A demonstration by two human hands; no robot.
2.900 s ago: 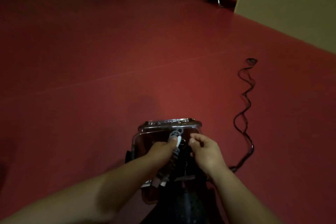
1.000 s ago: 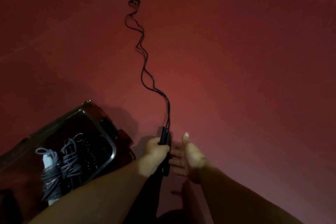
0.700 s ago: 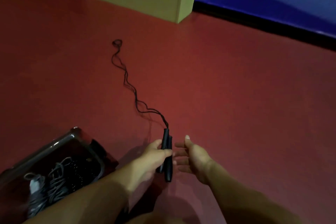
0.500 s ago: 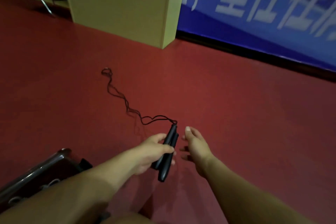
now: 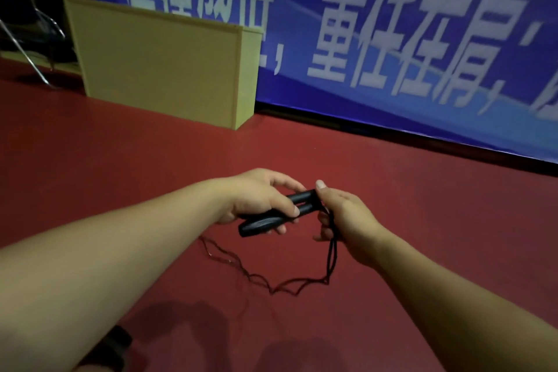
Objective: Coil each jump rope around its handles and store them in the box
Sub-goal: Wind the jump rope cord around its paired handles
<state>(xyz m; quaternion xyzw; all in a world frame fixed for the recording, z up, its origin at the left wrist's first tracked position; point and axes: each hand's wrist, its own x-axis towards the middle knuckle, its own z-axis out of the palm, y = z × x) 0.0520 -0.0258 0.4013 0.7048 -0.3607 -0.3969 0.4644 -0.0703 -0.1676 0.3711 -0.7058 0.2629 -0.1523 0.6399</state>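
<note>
Holding the two black handles (image 5: 273, 214) side by side, the left hand (image 5: 256, 196) had its grip closed around their middle, thumb over the top and fingers wrapped beneath, with both handles lying roughly level above the red floor (image 5: 422, 205). The right hand (image 5: 344, 217) was at the handles' cord end, thumb raised against the tips, fingers curled partway with the cord (image 5: 332, 251) running through them; its grip was loosely closed on the cord rather than clamped. From there the cord dropped, looped along the floor and trailed back toward the left forearm, both strands lying together in slack waves. The box was not in view. Judged from its lie, the cord was thin, light and limp, likely to tangle or spring loose off a wrap unless kept under tension. The handles appeared rigid, smooth and light, and might slide against each other. Hold was best kept on the paired handles at mid-length, with the cord pinched close to where it left them.
</note>
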